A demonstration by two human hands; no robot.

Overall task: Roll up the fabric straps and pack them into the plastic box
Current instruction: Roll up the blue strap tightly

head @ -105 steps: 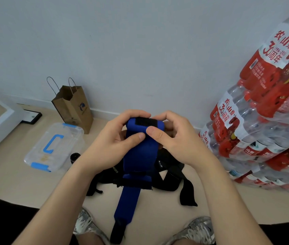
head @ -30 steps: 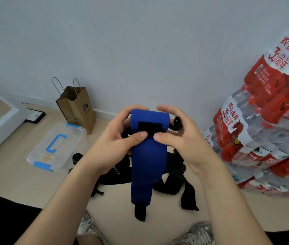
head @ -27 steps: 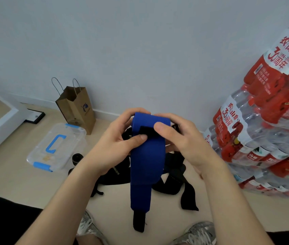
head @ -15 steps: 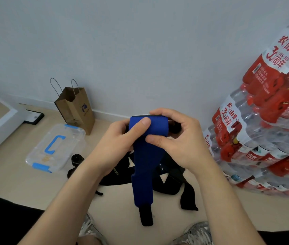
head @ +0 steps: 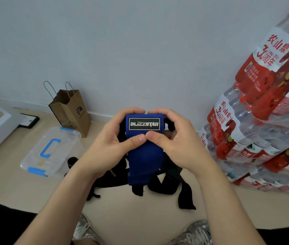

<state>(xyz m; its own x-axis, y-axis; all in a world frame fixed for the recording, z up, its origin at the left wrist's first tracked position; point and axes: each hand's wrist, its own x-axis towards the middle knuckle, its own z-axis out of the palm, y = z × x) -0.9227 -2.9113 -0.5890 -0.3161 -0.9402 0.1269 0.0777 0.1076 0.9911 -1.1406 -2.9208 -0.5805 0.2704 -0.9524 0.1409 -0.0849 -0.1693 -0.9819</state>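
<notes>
Clear plastic box (head: 34,161), lid on, on the floor at left. Black straps (head: 165,186), unrolled heap below. Blue strap (head: 145,160) (BLIZZSTAR label up), mid-roll, gripped by left hand (head: 112,145) and right hand (head: 177,145), thumbs pinching. Next move, by judgement: wind in the hanging tail.

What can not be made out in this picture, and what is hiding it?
Head view:
- Rolled core of the blue fabric strap: behind the left hand and right hand.
- Black fabric straps on floor: partly behind the blue strap; number unclear.
- Clear plastic box with blue handle: contents blurred.
</notes>
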